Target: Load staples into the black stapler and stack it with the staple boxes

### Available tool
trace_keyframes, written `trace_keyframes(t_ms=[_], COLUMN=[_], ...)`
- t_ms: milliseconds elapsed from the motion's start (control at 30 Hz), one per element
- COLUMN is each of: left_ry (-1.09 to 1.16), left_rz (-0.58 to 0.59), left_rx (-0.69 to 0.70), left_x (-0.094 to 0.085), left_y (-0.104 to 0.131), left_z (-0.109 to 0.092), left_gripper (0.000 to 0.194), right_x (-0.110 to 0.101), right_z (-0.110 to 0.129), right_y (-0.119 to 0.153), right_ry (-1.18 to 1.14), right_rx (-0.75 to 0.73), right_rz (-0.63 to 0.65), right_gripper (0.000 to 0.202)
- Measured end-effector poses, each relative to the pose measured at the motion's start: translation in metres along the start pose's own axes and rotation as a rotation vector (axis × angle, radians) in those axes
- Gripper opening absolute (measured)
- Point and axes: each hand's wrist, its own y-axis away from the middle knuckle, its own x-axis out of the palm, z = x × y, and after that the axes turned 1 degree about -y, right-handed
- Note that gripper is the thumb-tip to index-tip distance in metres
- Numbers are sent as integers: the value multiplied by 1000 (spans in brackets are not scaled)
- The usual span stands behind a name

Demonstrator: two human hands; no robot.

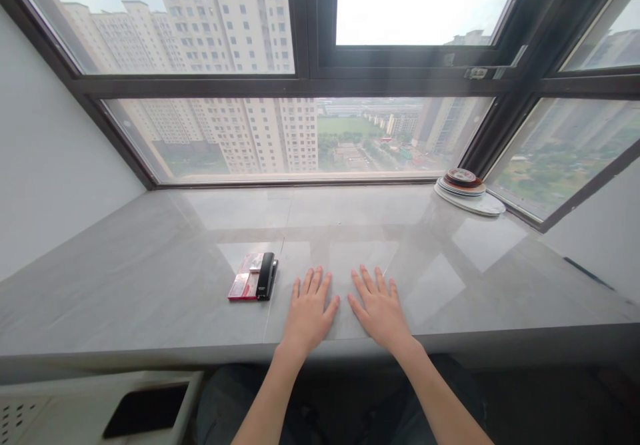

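My left hand (309, 310) lies flat on the grey stone sill (165, 265), fingers spread and holding nothing. Beside it, also flat with spread fingers, rests my right hand (379, 308). A gap of bare sill separates the two. Just left of my left hand is a black stapler (266, 277), which overlaps the right side of a flat pink and red package (242, 286). A small pale box (257, 262) sits on the package against the stapler. Neither hand touches these things.
A stack of plates or lids (465, 188) stands in the far right corner by the window frame (300, 86). Below the sill's front edge, at lower left, a dark phone-like slab (146, 410) lies on a white perforated surface (60, 408). A thin dark strip (589, 273) lies along the right wall.
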Motion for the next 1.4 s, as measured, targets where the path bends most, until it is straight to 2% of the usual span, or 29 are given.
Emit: trace_keyframes(t_ms=[600, 833, 1400], left_ry=[28, 36, -3], left_rz=[2, -16, -2], left_rx=[3, -38, -15], left_x=[-2, -4, -2], left_y=[0, 1, 2], left_z=[-1, -5, -3], left_gripper=[56, 55, 55], right_x=[-2, 0, -2], right_z=[0, 0, 0], right_y=[1, 1, 2], right_ry=[-18, -5, -10], right_rx=[7, 2, 3], right_rz=[8, -8, 5], right_gripper=[65, 64, 64])
